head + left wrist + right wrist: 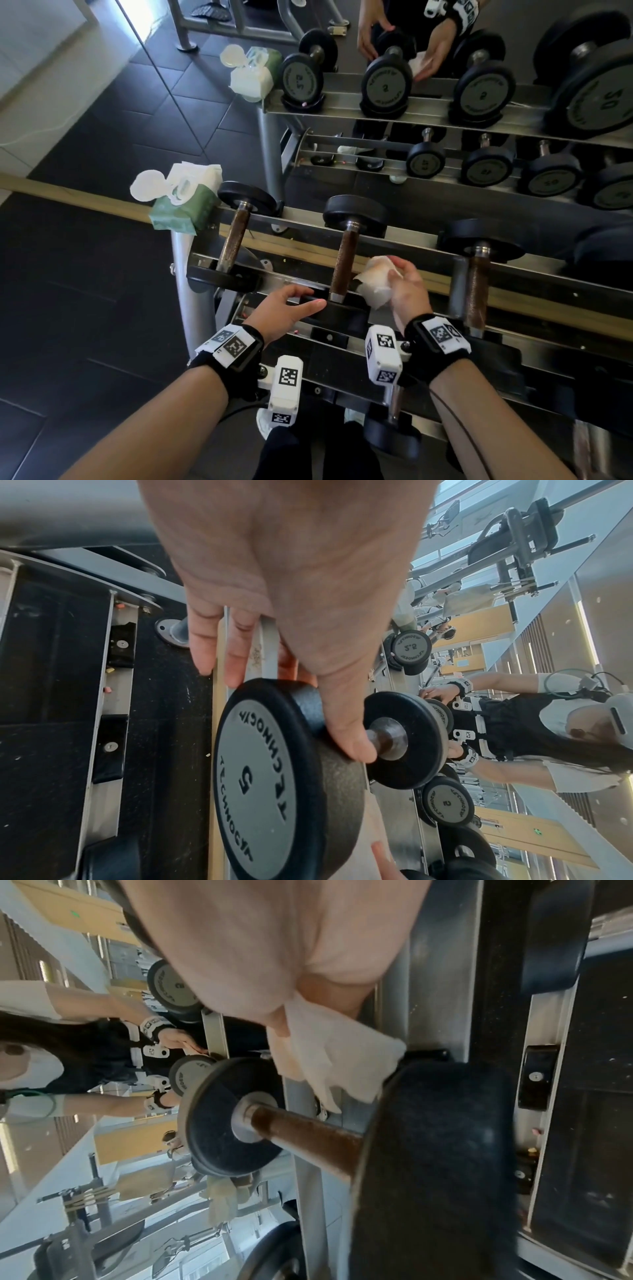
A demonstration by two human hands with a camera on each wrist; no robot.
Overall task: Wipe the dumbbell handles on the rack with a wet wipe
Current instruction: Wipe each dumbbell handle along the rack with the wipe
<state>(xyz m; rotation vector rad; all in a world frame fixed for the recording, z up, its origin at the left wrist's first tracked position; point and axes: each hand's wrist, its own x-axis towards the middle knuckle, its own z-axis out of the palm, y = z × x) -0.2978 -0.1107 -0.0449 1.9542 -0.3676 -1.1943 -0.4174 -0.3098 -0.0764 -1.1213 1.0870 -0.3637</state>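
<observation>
Pinching a crumpled white wipe [375, 282] in the right hand [407, 291], fingers curled round it, soft and damp-looking, creased into a loose wad. Hovering just right of the middle handle [346, 265], wipe close beside it, contact not certain. Running straight away from the grip, that handle: a rough, brown, rust-toned bar, long axis pointing from the near head [337, 313] to the far head [354, 214], so probably needing a sideways reach leftward and then strokes along the bar. Resting on the near head's rim from the left, the left hand [291, 306], fingers fairly straight, apparently steadying; right hand nearer the bar. Lying farther out on the steel rack [428, 281], matte black round heads either side, two more handles left [234, 236] and right [478, 291], a green pack [185, 209] beyond the left one.
</observation>
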